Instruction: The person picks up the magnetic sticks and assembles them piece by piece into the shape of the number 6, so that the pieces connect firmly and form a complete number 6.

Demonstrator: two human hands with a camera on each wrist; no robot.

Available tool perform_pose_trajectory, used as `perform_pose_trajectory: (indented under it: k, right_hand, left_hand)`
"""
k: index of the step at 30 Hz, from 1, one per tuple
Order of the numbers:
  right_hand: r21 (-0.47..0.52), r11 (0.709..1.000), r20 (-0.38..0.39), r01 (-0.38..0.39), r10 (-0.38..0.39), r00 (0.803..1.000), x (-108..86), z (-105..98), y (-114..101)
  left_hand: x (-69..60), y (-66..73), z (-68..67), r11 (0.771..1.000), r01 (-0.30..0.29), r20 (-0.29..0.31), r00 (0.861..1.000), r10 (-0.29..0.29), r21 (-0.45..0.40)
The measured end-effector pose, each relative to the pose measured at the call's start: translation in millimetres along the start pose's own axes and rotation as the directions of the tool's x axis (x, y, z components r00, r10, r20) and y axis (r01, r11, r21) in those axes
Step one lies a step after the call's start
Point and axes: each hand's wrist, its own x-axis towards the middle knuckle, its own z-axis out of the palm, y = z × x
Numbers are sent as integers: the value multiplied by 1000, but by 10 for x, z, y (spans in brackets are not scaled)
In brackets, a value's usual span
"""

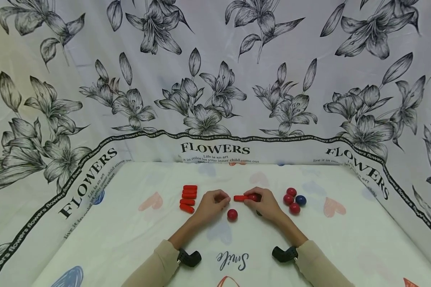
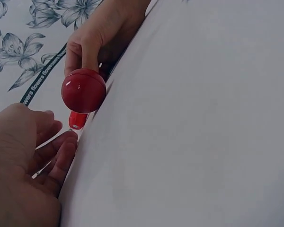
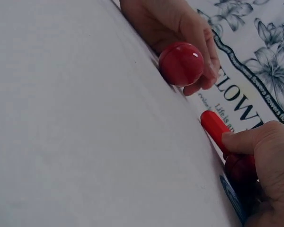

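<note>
Fingers: right hand (image 1: 265, 203) pinches red plastic-looking cylinder (image 1: 240, 198), probably light, stiff; grip mid-length. Left hand (image 1: 212, 204) loosely curved, empty.

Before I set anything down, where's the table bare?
Head view: table left of red sticks, right of ball cluster, and between lone ball and "Smile". Crowded: from sticks to cluster, with left hand, lone ball and right hand between.

Red stick (image 1: 239, 198), crimson ball (image 1: 232, 215), flower-print backdrop (image 1: 215, 83)
</note>
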Motion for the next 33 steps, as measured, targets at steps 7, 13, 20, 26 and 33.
perform_pose_trajectory:
  k: [7,13,20,26,33]
  right_hand:
    - [10,1000,15,11,-11,1000,32,18,48]
    - [39,999,-2,0,0,1000,49,-7,61]
    - [44,999,-2,-18,18,1000,46,-23,21]
    - [60,998,23,-21,19,1000,-39,-88,-207]
    - [40,999,21,-15,14,1000,-89,-132,-314]
  left_hand:
    - [-76,35,-92,997,-58,105,992,63,-50]
    - [-105,88,-92,995,-95,189,978,93,0]
    - [-114,132,-74,993,-98,224,971,83,59]
    - [-108,115,-56,989,-105,222,972,81,102]
    - [-80,90,-26,991,-107,163,982,92,85]
